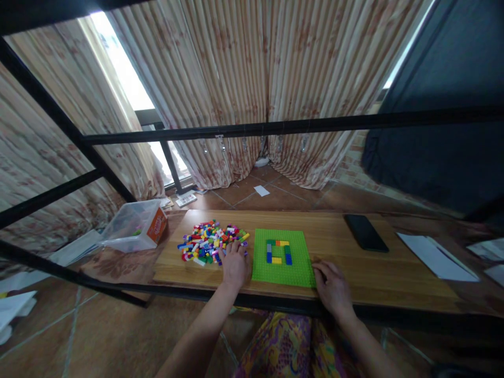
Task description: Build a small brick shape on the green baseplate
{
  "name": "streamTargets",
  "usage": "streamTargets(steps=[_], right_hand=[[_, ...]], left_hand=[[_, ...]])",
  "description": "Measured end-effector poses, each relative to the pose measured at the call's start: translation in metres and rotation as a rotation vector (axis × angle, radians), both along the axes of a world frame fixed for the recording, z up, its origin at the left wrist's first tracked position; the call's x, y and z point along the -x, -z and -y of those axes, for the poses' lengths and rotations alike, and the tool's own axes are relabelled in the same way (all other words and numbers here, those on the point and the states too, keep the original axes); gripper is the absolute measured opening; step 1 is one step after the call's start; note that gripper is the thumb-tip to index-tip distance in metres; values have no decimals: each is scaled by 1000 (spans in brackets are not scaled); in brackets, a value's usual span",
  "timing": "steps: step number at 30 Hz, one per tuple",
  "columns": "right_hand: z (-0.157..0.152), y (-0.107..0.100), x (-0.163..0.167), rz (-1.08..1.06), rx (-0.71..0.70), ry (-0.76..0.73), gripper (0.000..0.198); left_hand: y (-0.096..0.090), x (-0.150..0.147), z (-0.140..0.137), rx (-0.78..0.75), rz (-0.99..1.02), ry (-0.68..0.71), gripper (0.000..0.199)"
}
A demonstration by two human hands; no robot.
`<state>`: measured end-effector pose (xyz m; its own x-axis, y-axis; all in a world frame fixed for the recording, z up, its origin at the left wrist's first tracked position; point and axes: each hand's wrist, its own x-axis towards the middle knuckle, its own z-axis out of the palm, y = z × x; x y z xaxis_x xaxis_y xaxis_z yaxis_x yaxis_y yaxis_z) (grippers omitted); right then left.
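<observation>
My left hand (235, 263) rests at the right side of a pile of small coloured building bricks (208, 242), its fingers apart and touching the bricks. To its right lies a green studded baseplate (301, 270). A rectangular outline of bricks (276, 260) stands on it, in blue, grey, green, orange and yellow, with green studs showing through its middle. Beside the baseplate's right edge, my right hand (334, 287) has its fingers curled together, fingertips close to or touching that edge. Whether anything is pinched in them is hidden.
A wooden tabletop (331, 236) carries all this. A black phone (366, 233) lies at its right, with white paper (429, 254) beyond. Left of the table is a clear plastic box (132, 231) with an orange label. A black metal bar (236, 131) crosses ahead.
</observation>
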<state>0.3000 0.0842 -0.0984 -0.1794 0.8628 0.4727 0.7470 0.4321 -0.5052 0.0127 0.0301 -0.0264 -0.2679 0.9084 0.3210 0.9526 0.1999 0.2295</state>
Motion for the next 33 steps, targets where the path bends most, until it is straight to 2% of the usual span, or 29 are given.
streamTargets(steps=[4, 8, 13, 17, 24, 33], right_hand=[[0, -1, 1, -11, 9, -2, 26], [0, -3, 3, -27, 13, -15, 24], [2, -8, 6, -28, 7, -8, 23], [3, -10, 8, -20, -7, 4, 21], [4, -9, 10, -8, -39, 29, 21], [3, -8, 10, -9, -47, 30, 21]], left_hand=[[-8, -5, 0, -74, 92, 45, 18], [-13, -28, 3, -78, 362, 187, 18], [-3, -65, 9, -102, 659, 279, 19], [4, -73, 13, -108, 847, 279, 19], [7, -65, 15, -71, 910, 286, 23], [22, -56, 13, -1, 964, 327, 19]])
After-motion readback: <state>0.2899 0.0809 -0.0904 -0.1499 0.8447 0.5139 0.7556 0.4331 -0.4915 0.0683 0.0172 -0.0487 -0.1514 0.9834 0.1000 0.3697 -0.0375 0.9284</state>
